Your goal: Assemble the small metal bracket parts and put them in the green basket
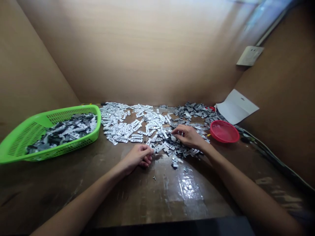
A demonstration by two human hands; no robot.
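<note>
My left hand [140, 156] is closed at the near edge of a spread of small flat metal pieces [126, 129], thumb and fingers pinched together. A pale bit shows at its fingertips, too small to name. Further right, my right hand [187, 135] hovers over a mixed heap of dark and silvery pieces [172, 144], its thumb and index finger curled close together. Whatever lies between those fingertips cannot be made out. A loose silvery piece [175, 162] rests in front of the heap, between the hands. Nearer me is a tiny pin-like part [154, 178].
A green plastic basket [99, 121] holding more metal pieces stands at the left. On the right sit a red bowl [224, 131] and a white card [236, 106] leaning on the side panel. Greyer pieces [194, 110] lie at the back. A cable runs along the right edge.
</note>
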